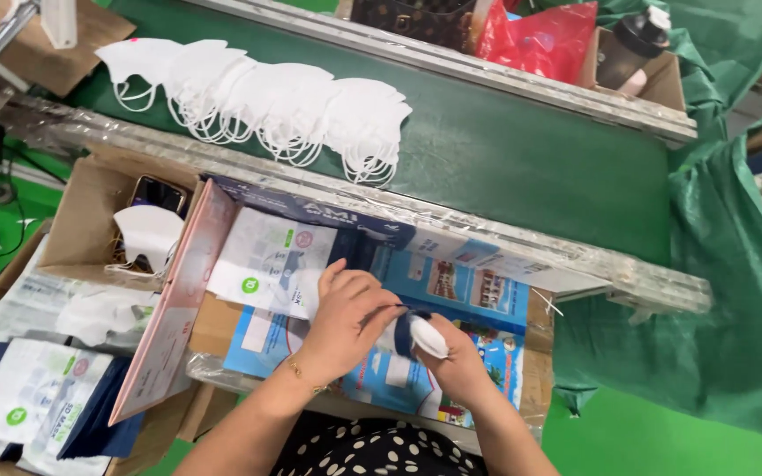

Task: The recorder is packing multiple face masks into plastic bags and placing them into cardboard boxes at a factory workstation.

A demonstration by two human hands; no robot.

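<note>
Both hands meet over printed worktop: right hand [459, 351] clamps folded white mask [425, 338]; left hand [352, 310] pinches pouch [405, 330] mouth, steadying it. More masks [266, 101] fanned on conveyor belt [504, 150], within reach.

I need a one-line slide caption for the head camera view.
Both hands, left and right, fold a white mask into a pouch, beside a green belt carrying masks.

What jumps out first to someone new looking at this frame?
The long fanned row of white face masks on the green conveyor belt at top left. Then, bottom centre, the left hand and right hand working a white mask with a dark packet over a blue printed sheet. A red plastic bag sits beyond the belt.
</note>
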